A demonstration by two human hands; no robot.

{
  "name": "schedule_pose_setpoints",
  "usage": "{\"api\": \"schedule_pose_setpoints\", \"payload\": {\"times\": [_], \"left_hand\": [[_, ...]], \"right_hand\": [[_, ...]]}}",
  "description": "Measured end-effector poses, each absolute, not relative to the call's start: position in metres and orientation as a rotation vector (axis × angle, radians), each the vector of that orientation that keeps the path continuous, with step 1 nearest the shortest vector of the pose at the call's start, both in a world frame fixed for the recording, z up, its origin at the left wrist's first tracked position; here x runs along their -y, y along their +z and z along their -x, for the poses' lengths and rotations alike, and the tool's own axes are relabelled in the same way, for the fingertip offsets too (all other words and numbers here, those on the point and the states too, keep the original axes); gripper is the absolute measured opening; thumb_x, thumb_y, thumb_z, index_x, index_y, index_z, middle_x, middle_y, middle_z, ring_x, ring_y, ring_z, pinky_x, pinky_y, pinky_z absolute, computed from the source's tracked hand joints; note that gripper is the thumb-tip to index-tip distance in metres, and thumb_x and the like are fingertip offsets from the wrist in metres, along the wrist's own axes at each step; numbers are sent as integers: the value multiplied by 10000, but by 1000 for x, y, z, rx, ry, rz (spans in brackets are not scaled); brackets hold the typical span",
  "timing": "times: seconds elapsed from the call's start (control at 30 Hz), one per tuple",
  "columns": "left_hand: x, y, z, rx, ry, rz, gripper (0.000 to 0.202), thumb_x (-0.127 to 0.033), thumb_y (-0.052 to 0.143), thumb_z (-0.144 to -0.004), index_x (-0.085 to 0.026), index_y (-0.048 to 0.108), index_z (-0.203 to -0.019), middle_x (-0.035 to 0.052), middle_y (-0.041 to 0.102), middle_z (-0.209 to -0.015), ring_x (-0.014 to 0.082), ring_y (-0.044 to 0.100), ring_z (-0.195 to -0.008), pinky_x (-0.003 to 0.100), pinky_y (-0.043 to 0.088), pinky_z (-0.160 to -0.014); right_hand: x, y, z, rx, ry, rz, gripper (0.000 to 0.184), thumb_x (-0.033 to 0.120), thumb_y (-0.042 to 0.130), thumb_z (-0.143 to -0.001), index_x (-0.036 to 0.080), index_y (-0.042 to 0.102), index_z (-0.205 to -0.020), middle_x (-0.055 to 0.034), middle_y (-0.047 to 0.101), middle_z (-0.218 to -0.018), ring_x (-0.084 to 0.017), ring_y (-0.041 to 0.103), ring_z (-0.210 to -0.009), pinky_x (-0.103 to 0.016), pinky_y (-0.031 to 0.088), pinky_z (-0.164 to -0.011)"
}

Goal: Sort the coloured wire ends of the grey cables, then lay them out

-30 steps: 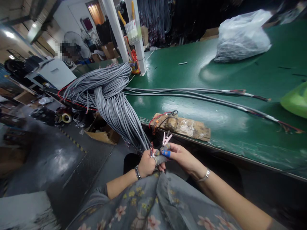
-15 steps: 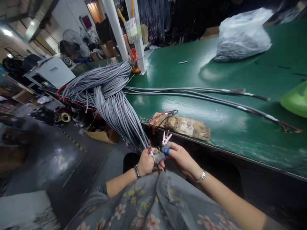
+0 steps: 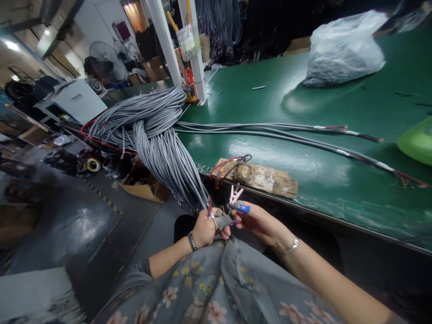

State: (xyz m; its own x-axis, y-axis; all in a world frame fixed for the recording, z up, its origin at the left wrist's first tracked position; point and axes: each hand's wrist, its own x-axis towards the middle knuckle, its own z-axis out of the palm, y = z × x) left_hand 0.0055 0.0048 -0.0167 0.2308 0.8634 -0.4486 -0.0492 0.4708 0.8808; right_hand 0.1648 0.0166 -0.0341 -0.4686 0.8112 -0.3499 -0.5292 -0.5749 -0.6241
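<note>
A thick bundle of grey cables hangs off the green table's left edge down to my lap. My left hand is closed around a cable end with small coloured wires, its fingertips in grey covers. My right hand sits just right of it, fingers pinched at those wire ends, one fingertip in a blue cover. A pink clip stands up between the two hands at the table's edge.
On the green table lie several long grey cables, a worn cardboard piece with red and black wires, a clear plastic bag and a green object. White posts rise at the back. Boxes and another person are at left.
My right hand has shifted slightly right and its blue-covered fingertip now points outward. The left hand keeps its hold on the cable end.
</note>
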Motion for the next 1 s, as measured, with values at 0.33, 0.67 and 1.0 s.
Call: {"api": "schedule_pose_setpoints", "payload": {"times": [0.33, 0.67, 1.0], "left_hand": [[-5, -15, -4, -1143, 728, -915, 479, -565, 749, -566, -127, 565, -508, 36, 564, -427, 97, 470, -337, 209, 367, -367], [-6, -22, 2, -1058, 671, -979, 511, -598, 709, -622, -123, 575, -490, 47, 562, -434, 97, 473, -356, 215, 356, -391], [-7, -13, 1, -1102, 571, -1035, 460, -539, 759, -567, -138, 551, -478, 19, 553, -435, 90, 483, -348, 202, 379, -379]], "right_hand": [[-17, -37, -158, 745, 2066, 824, 310, 372, 833, -570, 151, 632, -652, 14, 568, -536, -87, 457, -504, -240, 348, -525], [-18, -39, -157, 692, 2218, 717, 314, 388, 818, -600, 161, 614, -678, -1, 617, -571, -122, 556, -522, -236, 365, -501], [-16, -35, -150, 656, 1954, 937, 395, 444, 838, -535, 163, 568, -601, 37, 523, -497, -77, 425, -448, -233, 339, -468]]}}
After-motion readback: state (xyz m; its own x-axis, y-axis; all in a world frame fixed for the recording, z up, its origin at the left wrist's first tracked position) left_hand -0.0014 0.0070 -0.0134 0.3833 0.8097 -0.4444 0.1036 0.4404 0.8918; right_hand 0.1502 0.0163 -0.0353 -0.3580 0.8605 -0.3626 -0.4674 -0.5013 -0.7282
